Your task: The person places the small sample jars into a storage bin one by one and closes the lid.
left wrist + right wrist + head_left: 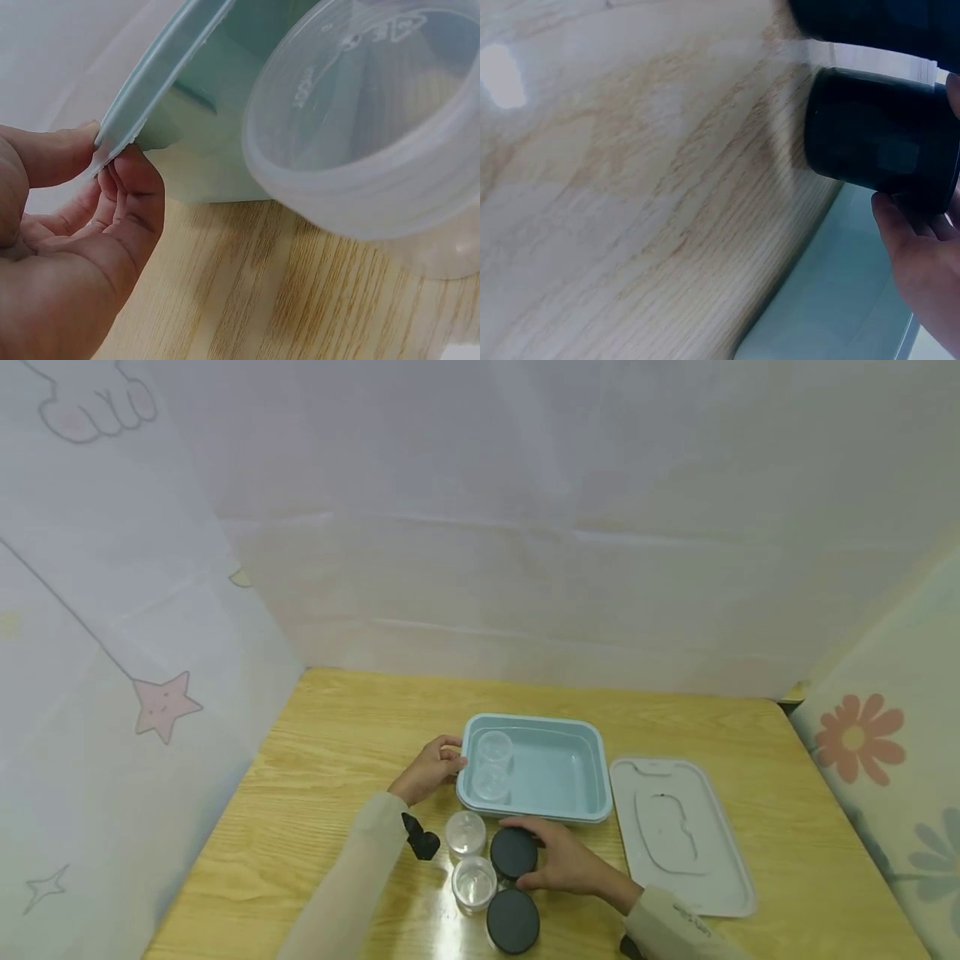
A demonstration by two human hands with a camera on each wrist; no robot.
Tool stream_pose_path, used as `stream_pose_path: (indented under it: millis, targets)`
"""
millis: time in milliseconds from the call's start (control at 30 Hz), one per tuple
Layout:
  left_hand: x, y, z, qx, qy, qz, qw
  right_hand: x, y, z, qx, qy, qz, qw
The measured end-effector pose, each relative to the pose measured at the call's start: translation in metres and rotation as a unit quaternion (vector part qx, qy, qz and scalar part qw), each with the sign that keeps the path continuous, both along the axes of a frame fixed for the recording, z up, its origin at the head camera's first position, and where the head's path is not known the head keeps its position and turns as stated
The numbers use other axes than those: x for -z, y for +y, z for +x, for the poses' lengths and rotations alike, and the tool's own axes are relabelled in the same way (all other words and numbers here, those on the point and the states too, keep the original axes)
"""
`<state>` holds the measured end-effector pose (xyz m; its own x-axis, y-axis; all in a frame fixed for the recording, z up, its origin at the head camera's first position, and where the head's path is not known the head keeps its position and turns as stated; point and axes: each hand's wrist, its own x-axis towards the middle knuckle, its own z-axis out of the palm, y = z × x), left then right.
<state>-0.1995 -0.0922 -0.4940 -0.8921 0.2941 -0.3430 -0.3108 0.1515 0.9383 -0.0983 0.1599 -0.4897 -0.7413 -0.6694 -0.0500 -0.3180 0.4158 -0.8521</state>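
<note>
My left hand (429,770) pinches the left rim of a light blue plastic tub (536,812) between thumb and fingers; the left wrist view shows the tub rim (161,67) in that grip. Inside the tub, at its left end, are two clear plastic cups (495,749). My right hand (567,857) grips a black round container (513,852) at its sides, just in front of the tub. In the right wrist view, this black container (877,135) stands on the table with my fingers about it. A second black container (513,921) stands nearer me.
Two clear jars (474,883) stand left of the black containers, one behind the other. A white lid (682,835) lies flat on the wooden table (300,827) to the right of the tub. Printed cloth walls (525,593) enclose the table's back and sides.
</note>
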Motion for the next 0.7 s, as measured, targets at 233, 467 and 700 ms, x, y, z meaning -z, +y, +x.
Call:
stream_pose_path:
  millis: [233,467,700]
  targets:
    - [0.002,0.001,-0.001,-0.002,-0.009,0.024,0.9997,-0.001,0.001,0.001,0.000,0.014,0.000,1.000]
    - [0.004,0.002,-0.002,-0.001,-0.005,0.021,0.9998,-0.006,0.002,0.002,0.014,0.014,-0.002,1.000]
    - [0.002,0.002,-0.002,-0.006,0.003,0.003,1.0000,-0.021,0.005,0.002,0.026,0.019,0.002,0.999]
